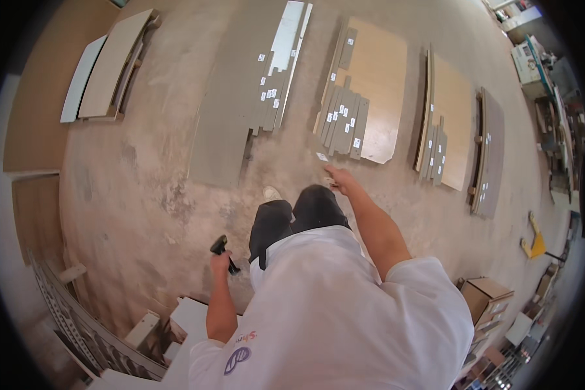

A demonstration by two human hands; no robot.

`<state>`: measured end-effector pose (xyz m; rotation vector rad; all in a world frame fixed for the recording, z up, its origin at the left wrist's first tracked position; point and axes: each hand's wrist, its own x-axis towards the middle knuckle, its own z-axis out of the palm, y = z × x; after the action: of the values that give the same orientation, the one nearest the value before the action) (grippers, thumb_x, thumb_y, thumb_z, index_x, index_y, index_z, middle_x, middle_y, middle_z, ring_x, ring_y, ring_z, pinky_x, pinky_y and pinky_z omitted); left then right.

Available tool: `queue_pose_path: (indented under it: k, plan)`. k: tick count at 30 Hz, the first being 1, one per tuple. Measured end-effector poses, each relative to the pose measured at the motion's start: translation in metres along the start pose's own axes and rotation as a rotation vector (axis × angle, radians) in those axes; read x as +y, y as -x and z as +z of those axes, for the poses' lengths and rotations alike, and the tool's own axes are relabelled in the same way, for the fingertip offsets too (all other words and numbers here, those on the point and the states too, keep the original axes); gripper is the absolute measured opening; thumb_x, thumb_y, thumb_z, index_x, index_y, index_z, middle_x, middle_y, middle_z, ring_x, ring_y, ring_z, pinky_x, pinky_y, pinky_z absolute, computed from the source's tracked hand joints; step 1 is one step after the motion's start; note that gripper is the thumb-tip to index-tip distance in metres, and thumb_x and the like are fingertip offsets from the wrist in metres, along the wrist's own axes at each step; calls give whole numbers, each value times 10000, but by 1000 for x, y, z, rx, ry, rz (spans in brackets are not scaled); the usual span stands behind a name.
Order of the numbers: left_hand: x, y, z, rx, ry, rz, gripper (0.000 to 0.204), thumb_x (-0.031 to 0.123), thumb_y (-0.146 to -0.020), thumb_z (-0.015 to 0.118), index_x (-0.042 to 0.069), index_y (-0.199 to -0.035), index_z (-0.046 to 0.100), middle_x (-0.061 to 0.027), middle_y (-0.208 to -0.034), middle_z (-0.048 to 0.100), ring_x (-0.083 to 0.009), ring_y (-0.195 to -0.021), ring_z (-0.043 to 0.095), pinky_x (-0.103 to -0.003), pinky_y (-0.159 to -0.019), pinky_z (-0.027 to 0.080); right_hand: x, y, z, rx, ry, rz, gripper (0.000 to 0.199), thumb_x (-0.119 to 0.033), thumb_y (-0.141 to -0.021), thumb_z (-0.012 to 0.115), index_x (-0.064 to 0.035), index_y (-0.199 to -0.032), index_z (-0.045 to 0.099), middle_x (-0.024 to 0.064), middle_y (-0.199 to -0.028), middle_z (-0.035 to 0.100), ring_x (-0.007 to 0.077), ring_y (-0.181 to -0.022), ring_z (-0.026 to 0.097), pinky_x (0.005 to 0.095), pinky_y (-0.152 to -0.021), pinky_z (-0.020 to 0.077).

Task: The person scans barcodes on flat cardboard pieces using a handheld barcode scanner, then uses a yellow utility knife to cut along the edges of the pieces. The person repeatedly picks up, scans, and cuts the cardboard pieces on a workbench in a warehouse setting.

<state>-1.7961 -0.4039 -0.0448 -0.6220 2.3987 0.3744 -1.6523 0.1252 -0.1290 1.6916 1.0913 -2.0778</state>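
Low at my left side, my left hand [220,261] is wrapped round the grip of a black handheld scanner [219,245]. My right hand [341,181] reaches forward, its fingers closed at the edge of a grey-brown board [313,147] with a white label [322,156]. The board's outline blends into the floor, so its full size is hard to make out. Just beyond that hand, several narrow grey strips [346,123] with white labels lie on a stack of tan panels [385,97].
Ahead to the left lies a grey panel stack [224,110] with labelled strips. Further right are another tan stack [454,107] and a dark one [492,143]. Panels lean at far left [114,71]. A yellow pallet jack [535,240] and cardboard boxes [486,299] stand right.
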Motion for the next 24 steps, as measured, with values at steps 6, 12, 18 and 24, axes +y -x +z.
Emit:
queue_pose_path:
  k: [6,12,18,24]
  plan:
    - [191,-56,-94,30,62,281,418,293,-739,813,-78,-906,713,-191,-829,721,-349,-794,702,-452,-751,523,-88,-74,90,-30,-7,155,315,-378,-924,750,-80,-1009,689,63,-848,666,205,-711,642,370,-645,559]
    - [238,-70,-109,39,109,345,425,267,-772,827,-73,-979,680,-169,-824,700,-279,-756,665,-452,-747,527,-215,-205,148,24,68,62,329,-337,-955,690,-9,-933,694,97,-768,688,192,-572,640,339,-486,501]
    - [208,2,-83,-96,-411,-176,485,393,-668,871,-40,-848,751,-236,-824,746,-414,-869,744,-496,-812,567,-352,-381,194,201,268,-318,524,-378,-913,677,116,-1084,694,284,-984,733,401,-900,739,467,-736,584]
    - [292,-9,-79,-162,-367,-282,426,308,-671,852,-58,-864,751,-197,-803,752,-357,-800,747,-471,-791,569,-444,-570,190,433,170,-433,620,-439,-881,726,100,-1183,673,325,-1141,707,458,-1130,672,483,-971,529]
